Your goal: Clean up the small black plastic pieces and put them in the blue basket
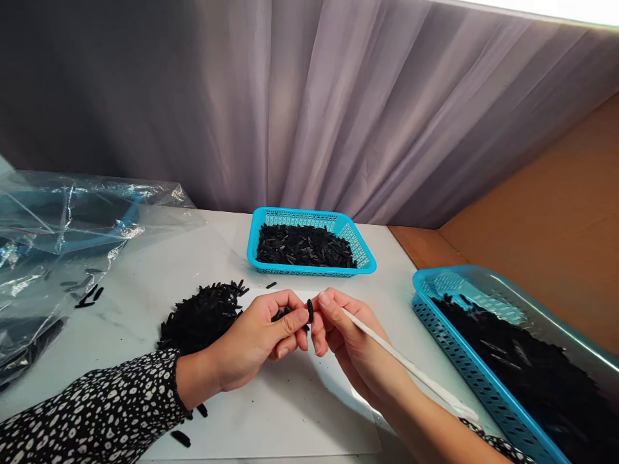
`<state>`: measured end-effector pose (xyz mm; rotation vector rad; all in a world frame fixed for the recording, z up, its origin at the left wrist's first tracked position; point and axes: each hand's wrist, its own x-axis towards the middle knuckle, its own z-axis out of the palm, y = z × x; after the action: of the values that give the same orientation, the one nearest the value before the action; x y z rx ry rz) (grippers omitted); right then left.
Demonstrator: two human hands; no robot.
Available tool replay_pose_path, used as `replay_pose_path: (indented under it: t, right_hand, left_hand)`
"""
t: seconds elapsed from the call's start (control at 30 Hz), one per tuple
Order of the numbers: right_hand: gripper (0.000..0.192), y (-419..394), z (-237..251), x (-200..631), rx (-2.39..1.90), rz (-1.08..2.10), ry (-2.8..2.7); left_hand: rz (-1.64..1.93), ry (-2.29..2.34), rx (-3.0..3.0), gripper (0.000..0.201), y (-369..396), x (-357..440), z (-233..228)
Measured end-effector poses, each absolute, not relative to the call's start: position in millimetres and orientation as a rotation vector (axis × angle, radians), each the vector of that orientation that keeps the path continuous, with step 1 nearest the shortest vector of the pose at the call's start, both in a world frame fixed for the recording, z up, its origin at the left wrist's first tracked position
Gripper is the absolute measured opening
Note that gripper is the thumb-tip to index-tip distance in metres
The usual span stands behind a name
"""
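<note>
My left hand (264,335) is closed, pinching a small black elongated piece (310,311) upright between thumb and finger. More of these black pieces are tucked in its curled fingers. Close against it, my right hand (355,335) is also closed, with its fingertips at the pinched piece. A thin white stick (411,367) runs from the right thumb back along the forearm and looks thicker at its far end. Behind my left wrist lies a heap of black pieces (206,316) on the white table (309,412).
A blue plastic basket (312,270) holding black pieces stands at the back. To the right is a larger blue basket (464,341), also with black pieces. Clear plastic bags (62,219) lie at the left. A cardboard panel (541,200) and a grey curtain (309,109) border the table.
</note>
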<state>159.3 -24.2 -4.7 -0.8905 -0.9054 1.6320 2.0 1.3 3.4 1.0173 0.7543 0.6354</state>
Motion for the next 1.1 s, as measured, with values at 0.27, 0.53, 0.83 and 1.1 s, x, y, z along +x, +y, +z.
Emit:
replay_pose_path:
  t: [0.27, 0.53, 0.83, 1.1]
  right_hand:
    - [0.032, -19.0, -11.7, 160.3, -0.991, 1.486, -0.882]
    - [0.030, -20.9, -23.9, 154.4, -1.005, 1.504, -0.994]
    - [0.019, -27.1, -20.8, 159.4, -1.088, 1.209, -1.124]
    - [0.025, -27.4, -22.5, 159.3, -1.059, 1.343, -1.011]
  left_hand:
    - [0.723, 0.825, 0.993, 0.033, 2.2, 3.7, 2.2]
    - [0.847, 0.854, 1.011, 0.035, 4.4, 1.4, -1.3]
    - [0.867, 0.857, 0.994, 0.034, 3.6, 0.9, -1.7]
    - [0.809, 0.879, 0.981, 0.025, 5.0, -0.6, 3.9]
